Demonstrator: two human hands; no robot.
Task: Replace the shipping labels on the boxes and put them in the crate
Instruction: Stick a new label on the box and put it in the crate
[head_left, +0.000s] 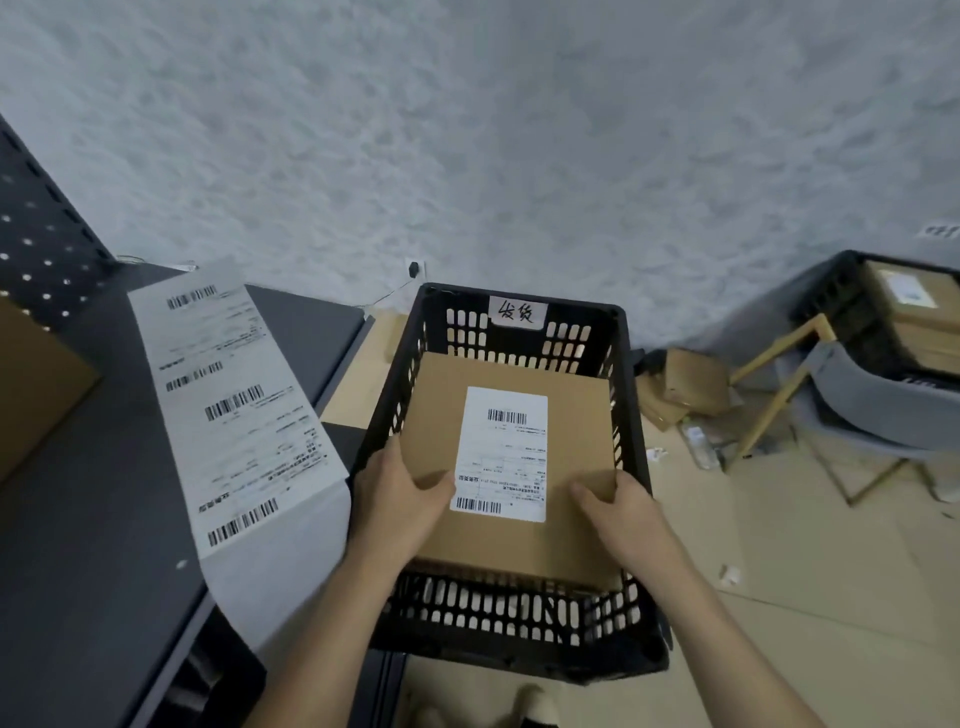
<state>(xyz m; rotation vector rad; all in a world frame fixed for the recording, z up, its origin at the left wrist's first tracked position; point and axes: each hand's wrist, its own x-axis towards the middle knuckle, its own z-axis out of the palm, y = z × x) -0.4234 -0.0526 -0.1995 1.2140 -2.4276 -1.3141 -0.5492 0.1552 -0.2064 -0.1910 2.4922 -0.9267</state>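
Note:
A flat brown cardboard box (566, 415) with a white shipping label (503, 453) on top sits in the mouth of a black slotted crate (524, 621). The crate carries a handwritten white tag on its far wall. My left hand (400, 493) grips the box's near left edge, thumb lying on top beside the label. My right hand (621, 506) grips the near right edge, thumb on top. A long strip of printed labels (234, 405) lies on the dark table (93, 545) to the left and hangs over its edge.
A brown box (36, 384) stands on the table's far left before a black pegboard (36, 234). At the right, a second black crate (883, 322) holds labelled boxes, beside a grey chair (872, 405) with wooden legs. Cardboard scraps (685, 384) litter the floor.

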